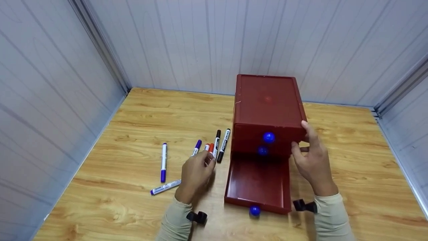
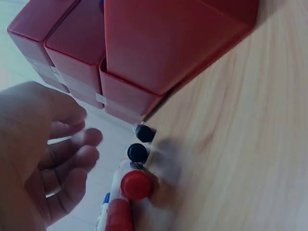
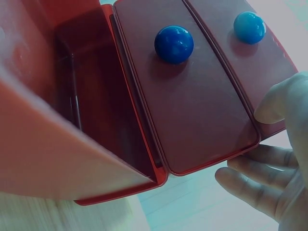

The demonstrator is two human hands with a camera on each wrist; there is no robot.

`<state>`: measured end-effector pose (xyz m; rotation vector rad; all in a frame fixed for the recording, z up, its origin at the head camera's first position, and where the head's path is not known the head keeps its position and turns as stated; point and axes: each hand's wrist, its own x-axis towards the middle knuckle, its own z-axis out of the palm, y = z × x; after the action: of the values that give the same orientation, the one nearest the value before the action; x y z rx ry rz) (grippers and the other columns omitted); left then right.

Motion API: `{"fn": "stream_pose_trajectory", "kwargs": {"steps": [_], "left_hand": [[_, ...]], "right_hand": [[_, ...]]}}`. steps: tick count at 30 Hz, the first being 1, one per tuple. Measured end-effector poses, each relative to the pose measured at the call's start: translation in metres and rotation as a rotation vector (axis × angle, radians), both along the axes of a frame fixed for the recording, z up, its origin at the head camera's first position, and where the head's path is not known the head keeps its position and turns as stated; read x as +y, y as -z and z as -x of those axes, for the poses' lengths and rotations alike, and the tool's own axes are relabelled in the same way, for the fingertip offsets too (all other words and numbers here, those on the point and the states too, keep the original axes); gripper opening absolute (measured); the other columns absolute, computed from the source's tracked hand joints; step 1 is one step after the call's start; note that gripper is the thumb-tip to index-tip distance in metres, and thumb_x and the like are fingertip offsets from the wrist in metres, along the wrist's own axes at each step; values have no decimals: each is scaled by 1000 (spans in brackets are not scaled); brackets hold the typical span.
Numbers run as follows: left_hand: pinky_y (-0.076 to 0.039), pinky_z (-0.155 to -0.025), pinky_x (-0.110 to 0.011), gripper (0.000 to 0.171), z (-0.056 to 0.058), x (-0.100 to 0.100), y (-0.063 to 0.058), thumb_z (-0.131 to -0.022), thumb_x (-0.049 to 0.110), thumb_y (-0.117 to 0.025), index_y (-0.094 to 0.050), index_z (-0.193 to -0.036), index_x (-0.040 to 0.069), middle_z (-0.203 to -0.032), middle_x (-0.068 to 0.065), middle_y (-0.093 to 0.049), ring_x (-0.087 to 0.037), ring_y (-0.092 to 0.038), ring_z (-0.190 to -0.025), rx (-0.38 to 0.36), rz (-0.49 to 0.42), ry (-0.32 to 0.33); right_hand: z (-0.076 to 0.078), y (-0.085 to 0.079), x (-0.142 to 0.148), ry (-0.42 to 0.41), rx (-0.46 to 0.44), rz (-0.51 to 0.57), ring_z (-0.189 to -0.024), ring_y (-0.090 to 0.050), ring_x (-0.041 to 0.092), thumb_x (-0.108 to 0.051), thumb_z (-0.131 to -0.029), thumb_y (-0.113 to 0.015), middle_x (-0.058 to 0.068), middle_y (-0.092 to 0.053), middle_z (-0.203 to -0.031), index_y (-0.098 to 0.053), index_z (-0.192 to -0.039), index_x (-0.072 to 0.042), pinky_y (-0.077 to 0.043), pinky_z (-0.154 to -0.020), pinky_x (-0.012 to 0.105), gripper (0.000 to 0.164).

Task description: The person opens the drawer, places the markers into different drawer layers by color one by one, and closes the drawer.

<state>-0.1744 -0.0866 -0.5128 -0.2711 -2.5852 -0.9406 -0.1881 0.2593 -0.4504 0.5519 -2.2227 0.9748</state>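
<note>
A dark red drawer cabinet stands on the table, its lowest drawer pulled out and bare inside. Round blue knobs sit on the drawer fronts. My right hand touches the cabinet's right front corner, thumb on an upper drawer front and fingers extended along the side. Over the markers hovers my left hand, fingers loosely bent and holding nothing. Beside it lie red-capped markers and two black-capped markers; the left wrist view shows a gap between them and the fingers.
Farther left on the wooden table lie a white marker with purple ends and a slanted one partly behind the left wrist. Another purple-capped marker is just beyond the hand. Pale panel walls enclose the back and sides.
</note>
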Motion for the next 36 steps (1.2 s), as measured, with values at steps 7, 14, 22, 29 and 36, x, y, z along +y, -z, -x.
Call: {"fn": "stream_pose_trajectory", "kwargs": {"steps": [7, 14, 22, 29, 36], "left_hand": [[-47, -56, -30, 6, -1, -5, 3, -84, 12, -74, -69, -85, 14, -79, 4, -62, -11, -56, -65, -17, 63, -81], [-46, -55, -30, 7, -1, -7, 4, -86, 17, -76, -71, -90, 15, -84, 1, -59, -12, -54, -65, -97, 139, -157], [-46, -57, -31, 8, 0, -8, 3, -88, 19, -75, -70, -92, 14, -84, 2, -57, -13, -53, -66, -188, 177, -156], [-47, -56, -34, 7, 0, -8, 2, -85, 18, -75, -71, -87, 13, -82, 1, -56, -15, -53, -65, -181, 188, -145], [-47, -57, -33, 9, -1, -6, 3, -81, 21, -80, -73, -79, 15, -84, 3, -55, -16, -53, -73, -150, 200, -108]], "right_hand": [[-2, 1, -1, 1, -21, 18, -98, -66, 25, 6, -89, -65, 18, -61, -124, -39, -153, -12, -48, -73, 8, 71], [-1, 2, -2, -3, -22, 5, -99, -65, 25, 6, -89, -65, 18, -59, -127, -37, -153, -12, -48, -73, 8, 72], [-1, 1, -1, 1, -16, 4, -98, -65, 25, 6, -89, -64, 19, -59, -125, -37, -153, -12, -48, -73, 8, 71], [0, 0, -1, 0, -11, 12, -98, -66, 25, 6, -89, -64, 19, -60, -123, -38, -152, -12, -49, -72, 9, 70], [-1, 1, -1, 6, -17, 13, -98, -66, 25, 5, -90, -63, 19, -59, -121, -38, -153, -13, -48, -73, 8, 70]]}}
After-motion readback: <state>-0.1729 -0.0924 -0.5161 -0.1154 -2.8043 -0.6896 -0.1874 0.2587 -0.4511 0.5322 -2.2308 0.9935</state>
